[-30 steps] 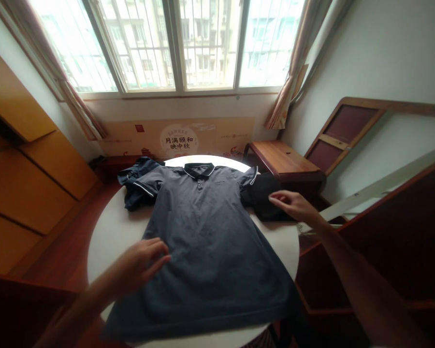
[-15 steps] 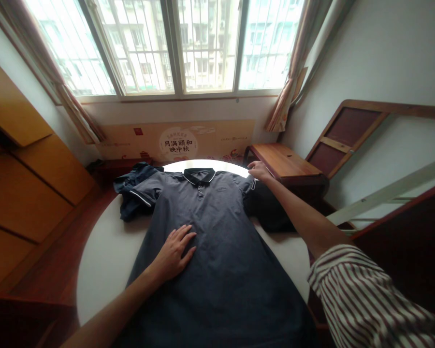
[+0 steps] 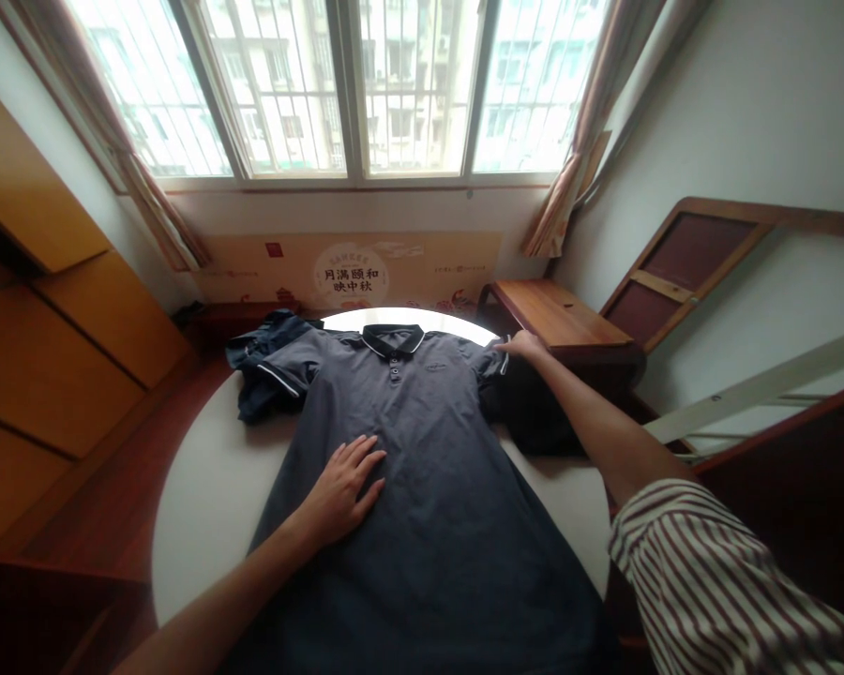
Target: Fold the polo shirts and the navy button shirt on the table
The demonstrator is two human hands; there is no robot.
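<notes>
A dark grey polo shirt (image 3: 408, 450) lies spread face up on a round white table (image 3: 197, 497), its black, white-edged collar toward the window. My left hand (image 3: 344, 487) rests flat on the shirt's chest, left of the middle, fingers apart. At the far right, my right hand (image 3: 524, 347) pinches the white-trimmed cuff of the sleeve on that side. The other sleeve (image 3: 288, 366) lies partly over a heap of dark blue clothing (image 3: 263, 342). The shirt's hem runs out of view at the bottom.
Dark folded cloth (image 3: 538, 412) lies under and beside the right sleeve. Beyond the table stand a wooden bench (image 3: 563, 314) at right and a printed panel (image 3: 422, 267) below the window. Wooden cabinets (image 3: 63, 356) line the left side.
My right hand has moved slightly right and toward me, drawing the sleeve outward so it lies straighter. My left hand stays on the shirt's chest. The view has shifted slightly.
</notes>
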